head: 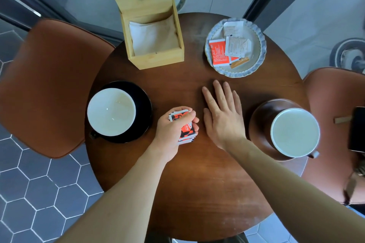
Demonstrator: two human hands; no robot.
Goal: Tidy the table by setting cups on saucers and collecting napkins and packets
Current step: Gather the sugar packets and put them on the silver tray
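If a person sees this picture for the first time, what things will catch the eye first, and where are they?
At the centre of the round dark wooden table, the left hand grips a bunch of orange-and-white packets, while the right hand lies flat beside it. A white cup on a black saucer stands left, a white cup on a brown saucer right.

phone (357, 129) cut by right edge, packet print (236, 46) illegible
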